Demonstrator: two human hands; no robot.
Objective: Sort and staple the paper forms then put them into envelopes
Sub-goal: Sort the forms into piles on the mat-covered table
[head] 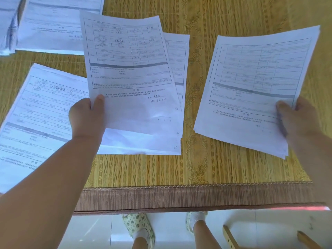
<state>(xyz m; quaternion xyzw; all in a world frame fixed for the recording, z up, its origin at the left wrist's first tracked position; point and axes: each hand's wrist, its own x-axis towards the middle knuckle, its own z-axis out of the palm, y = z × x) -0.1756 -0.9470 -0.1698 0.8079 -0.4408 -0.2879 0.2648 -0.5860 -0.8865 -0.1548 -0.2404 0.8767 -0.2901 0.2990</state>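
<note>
Left hand (86,114) pinches one form (125,69); right hand (294,115) grips a stack (251,87).

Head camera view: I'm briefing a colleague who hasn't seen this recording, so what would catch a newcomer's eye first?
The two raised handfuls of white printed paper forms: the left hand pinches a single filled-in sheet at centre, and the right hand grips a thin stack of forms on the right. More white forms lie spread at left on the yellow woven bamboo mat.
</note>
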